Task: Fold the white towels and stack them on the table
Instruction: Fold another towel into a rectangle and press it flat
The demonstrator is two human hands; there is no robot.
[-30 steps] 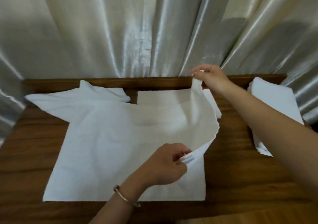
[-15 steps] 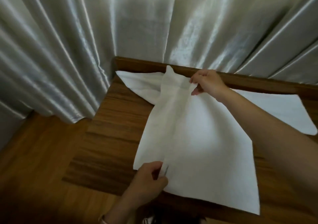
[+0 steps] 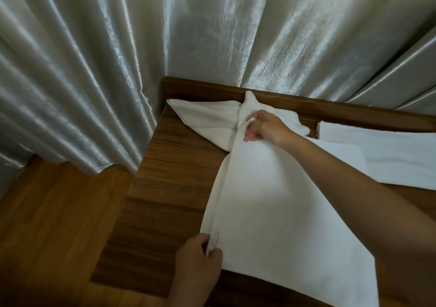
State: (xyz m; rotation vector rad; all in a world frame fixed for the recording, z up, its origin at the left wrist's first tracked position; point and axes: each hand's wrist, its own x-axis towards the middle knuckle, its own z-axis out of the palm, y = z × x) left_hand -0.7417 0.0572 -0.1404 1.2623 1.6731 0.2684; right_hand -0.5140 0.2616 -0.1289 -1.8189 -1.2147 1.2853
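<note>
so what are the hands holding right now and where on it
Both hold the folded white towel along its left edge: the left hand pinches the near corner, the right hand the far corner.

The towel (image 3: 278, 202) under my hands is white cloth, matt and soft-looking, with a fine nap. The table (image 3: 169, 165) is dark wood with visible grain and a low sheen. The curtain (image 3: 118, 58) behind is silvery fabric, very glossy (slightly crinkled in texture). The floor (image 3: 47, 212) is smooth brown wood.
</note>
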